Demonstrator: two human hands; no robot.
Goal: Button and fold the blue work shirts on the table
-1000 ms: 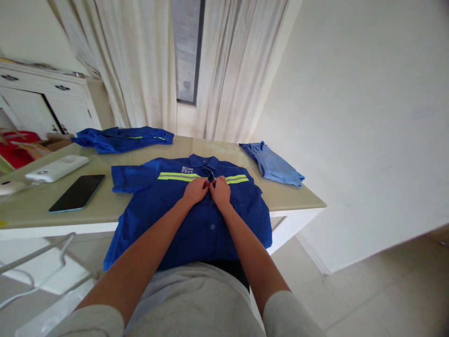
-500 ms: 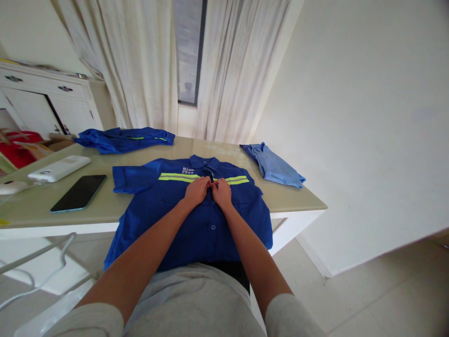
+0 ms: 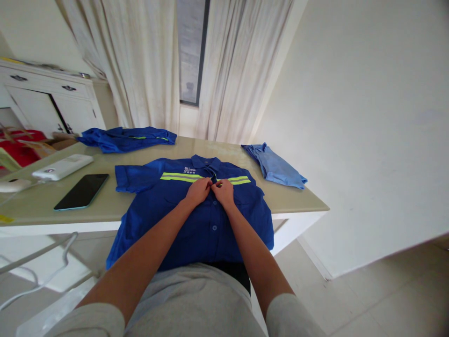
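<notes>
A dark blue work shirt (image 3: 168,210) with a yellow-green reflective stripe lies front up on the beige table (image 3: 301,199), its hem hanging over the near edge. My left hand (image 3: 198,191) and my right hand (image 3: 224,192) meet at the shirt's front placket, just below the collar. Both hands have their fingers pinched closed on the fabric there. The button under them is hidden by my fingers.
A second dark blue shirt (image 3: 126,139) lies crumpled at the table's far left. A folded light blue garment (image 3: 275,166) sits at the far right. A black phone (image 3: 82,191) and a white power bank (image 3: 63,167) lie on the left. White cabinet and curtains stand behind.
My hands stay pinched at the same spot on the placket, with only small finger movement. The view has shifted slightly.
</notes>
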